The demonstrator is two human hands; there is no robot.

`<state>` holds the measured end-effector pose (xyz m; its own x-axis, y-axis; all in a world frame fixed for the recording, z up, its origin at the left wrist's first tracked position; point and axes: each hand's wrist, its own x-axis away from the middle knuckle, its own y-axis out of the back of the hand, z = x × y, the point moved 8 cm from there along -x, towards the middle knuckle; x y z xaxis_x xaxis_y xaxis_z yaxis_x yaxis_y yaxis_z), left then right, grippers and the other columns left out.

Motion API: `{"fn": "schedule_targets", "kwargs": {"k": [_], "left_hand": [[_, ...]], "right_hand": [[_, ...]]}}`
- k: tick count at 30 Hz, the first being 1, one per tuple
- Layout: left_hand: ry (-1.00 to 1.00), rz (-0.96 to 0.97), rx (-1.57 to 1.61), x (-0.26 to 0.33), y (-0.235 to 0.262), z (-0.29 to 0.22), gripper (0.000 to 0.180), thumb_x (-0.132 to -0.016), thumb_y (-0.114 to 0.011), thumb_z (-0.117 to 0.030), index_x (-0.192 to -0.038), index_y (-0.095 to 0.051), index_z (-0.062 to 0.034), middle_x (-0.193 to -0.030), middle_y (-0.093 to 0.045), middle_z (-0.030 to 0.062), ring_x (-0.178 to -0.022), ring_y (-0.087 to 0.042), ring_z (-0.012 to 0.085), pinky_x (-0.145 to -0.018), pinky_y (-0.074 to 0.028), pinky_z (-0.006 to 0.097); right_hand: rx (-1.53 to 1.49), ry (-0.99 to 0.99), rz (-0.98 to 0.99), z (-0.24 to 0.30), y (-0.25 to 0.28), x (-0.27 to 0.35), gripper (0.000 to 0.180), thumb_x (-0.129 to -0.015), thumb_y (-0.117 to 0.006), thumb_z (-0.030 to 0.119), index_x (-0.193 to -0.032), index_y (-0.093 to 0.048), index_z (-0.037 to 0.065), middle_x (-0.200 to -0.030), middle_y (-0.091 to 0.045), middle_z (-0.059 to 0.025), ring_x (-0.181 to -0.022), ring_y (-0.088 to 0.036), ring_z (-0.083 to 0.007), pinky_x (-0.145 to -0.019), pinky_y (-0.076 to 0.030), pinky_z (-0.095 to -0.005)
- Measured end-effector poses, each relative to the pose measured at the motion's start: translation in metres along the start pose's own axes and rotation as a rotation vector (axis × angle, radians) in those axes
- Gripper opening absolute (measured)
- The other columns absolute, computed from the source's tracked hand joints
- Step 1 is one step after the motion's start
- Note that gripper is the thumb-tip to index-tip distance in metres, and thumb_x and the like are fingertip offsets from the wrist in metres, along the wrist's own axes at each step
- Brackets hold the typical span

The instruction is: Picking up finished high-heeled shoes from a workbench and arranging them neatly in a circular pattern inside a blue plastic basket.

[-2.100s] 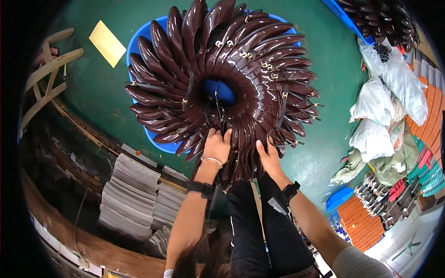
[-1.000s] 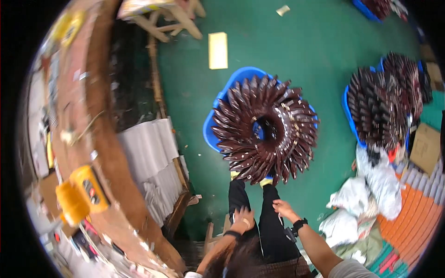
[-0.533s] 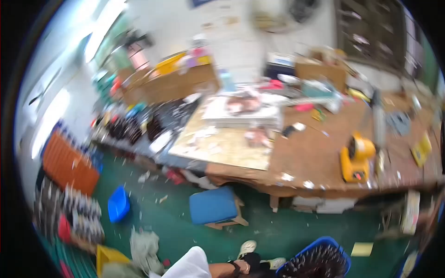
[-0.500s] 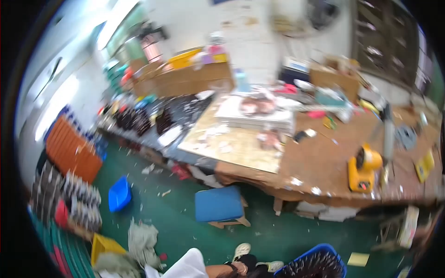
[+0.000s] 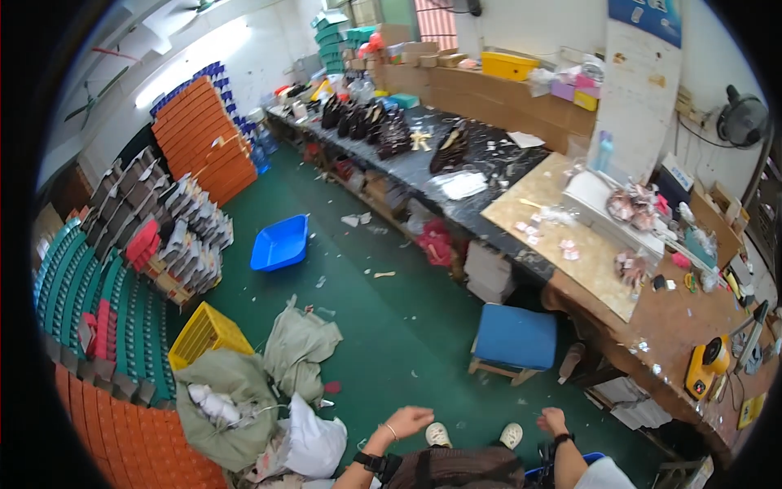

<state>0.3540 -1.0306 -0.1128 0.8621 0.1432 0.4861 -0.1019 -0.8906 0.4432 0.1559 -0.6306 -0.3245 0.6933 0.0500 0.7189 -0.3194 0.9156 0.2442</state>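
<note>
My left hand (image 5: 410,421) reaches in at the lower middle, a bracelet and a dark band at its wrist. Its fingers look loosely curled, with nothing showing in them. Farther right, my right hand (image 5: 553,420) is curled like a fist, also with nothing visible in it, a dark band on the wrist. Both hang over the green floor, apart from any object. Between the forearms is a brown striped surface (image 5: 468,470), probably clothing. A blue stool (image 5: 515,336) stands beyond my right hand. Behind the right forearm shows part of a blue basket's rim (image 5: 599,458).
A long workbench (image 5: 521,261) runs along the right, bearing dark shoes (image 5: 450,148) and a yellow tool (image 5: 705,367). A blue tub (image 5: 279,243), a yellow crate (image 5: 208,332) and sacks (image 5: 301,346) lie on the floor. Orange stacks (image 5: 202,140) and teal stacks (image 5: 134,326) line the left.
The view has swung left, so the bench and stool now sit farther right. Both my hands have come into clear sight at the bottom. The blue basket is mostly out of view.
</note>
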Motion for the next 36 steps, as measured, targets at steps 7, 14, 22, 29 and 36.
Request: {"fn": "schedule_targets", "kwargs": {"k": [7,14,22,29,36], "left_hand": [[-0.983,-0.129,0.453,0.197,0.246,-0.261,0.040,-0.083,-0.056,-0.003,-0.123,-0.051,-0.0026,-0.117,-0.055,0.0121,-0.109,-0.052,0.0241,-0.095,-0.039,0.035],[-1.506,-0.483,1.017,0.218,0.351,-0.268,0.015,-0.077,-0.069,-0.012,-0.092,-0.068,-0.0118,-0.081,-0.058,0.0139,-0.068,-0.058,0.0249,-0.054,-0.045,0.029],[-1.607,-0.290,0.852,0.084,0.507,-0.265,0.023,-0.084,-0.059,-0.008,-0.103,-0.068,-0.0172,-0.092,-0.059,0.0188,-0.071,-0.059,0.0260,-0.059,-0.046,0.028],[-1.427,0.649,1.164,-0.069,0.590,-0.298,0.028,-0.093,-0.037,-0.005,-0.110,-0.054,0.0106,-0.101,-0.057,0.0160,-0.086,-0.058,0.0238,-0.068,-0.045,0.028],[-1.347,1.100,1.286,-0.208,0.685,-0.312,0.035,-0.091,-0.038,-0.005,-0.123,-0.044,0.0095,-0.114,-0.051,0.0170,-0.098,-0.055,0.0220,-0.074,-0.045,0.029]], "right_hand": [[0.861,0.333,0.458,0.152,-0.240,-0.001,0.024,-0.078,-0.059,0.021,-0.096,-0.066,0.007,-0.080,-0.067,-0.0053,-0.066,-0.065,-0.0170,-0.063,-0.051,-0.0312],[0.856,0.398,0.470,0.262,-0.359,-0.013,0.027,-0.080,-0.057,0.019,-0.100,-0.065,0.003,-0.077,-0.066,-0.0083,-0.064,-0.063,-0.0164,-0.064,-0.051,-0.0308],[0.649,-0.260,0.222,0.268,-0.342,-0.137,0.016,-0.080,-0.052,0.012,-0.089,-0.061,0.001,-0.078,-0.065,-0.0128,-0.065,-0.065,-0.0275,-0.053,-0.051,-0.0407],[0.353,-0.160,0.361,0.390,-0.482,-0.246,0.023,-0.084,-0.053,0.019,-0.102,-0.059,0.005,-0.087,-0.063,-0.0109,-0.073,-0.063,-0.0226,-0.060,-0.050,-0.0353],[0.376,0.204,0.504,0.650,-0.707,-0.257,0.025,-0.083,-0.059,0.024,-0.104,-0.062,0.010,-0.089,-0.065,-0.0030,-0.074,-0.063,-0.0131,-0.065,-0.050,-0.0310]]}}
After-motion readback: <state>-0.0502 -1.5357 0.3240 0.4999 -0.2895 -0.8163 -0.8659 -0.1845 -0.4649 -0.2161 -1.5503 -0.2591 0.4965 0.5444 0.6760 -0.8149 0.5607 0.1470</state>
